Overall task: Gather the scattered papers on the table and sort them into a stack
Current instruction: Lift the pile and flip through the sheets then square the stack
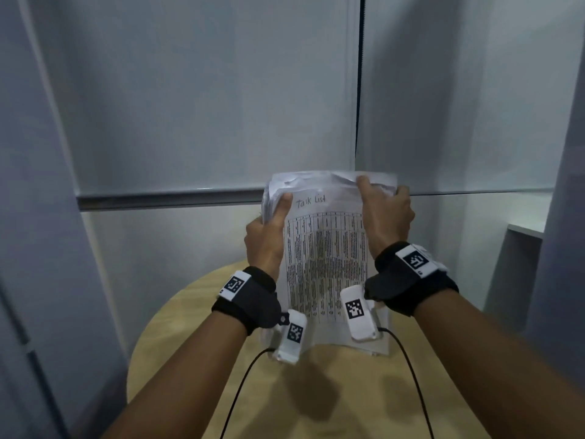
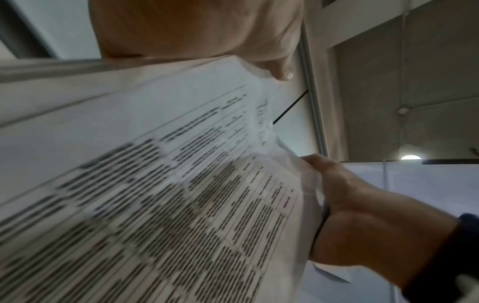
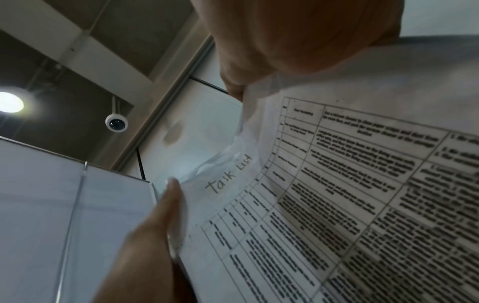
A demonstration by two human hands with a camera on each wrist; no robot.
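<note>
A bundle of white papers (image 1: 326,248) stands upright on the round wooden table (image 1: 316,391), its bottom edge down on the tabletop. The front sheet is a printed table headed "Task List". My left hand (image 1: 266,236) grips the bundle's upper left edge, thumb across the front. My right hand (image 1: 386,213) grips the upper right edge, thumb on the crumpled top. The left wrist view shows the papers (image 2: 160,184) close up, with the right hand (image 2: 362,215) at their far edge. In the right wrist view the papers (image 3: 337,194) fill the frame, and the left hand (image 3: 155,225) pinches their side.
Frosted partition walls (image 1: 205,106) close in behind and on both sides of the table. A white shelf edge (image 1: 525,229) stands at the right. Cables (image 1: 240,391) run from the wrist cameras across the tabletop. A ceiling camera (image 3: 116,123) hangs overhead.
</note>
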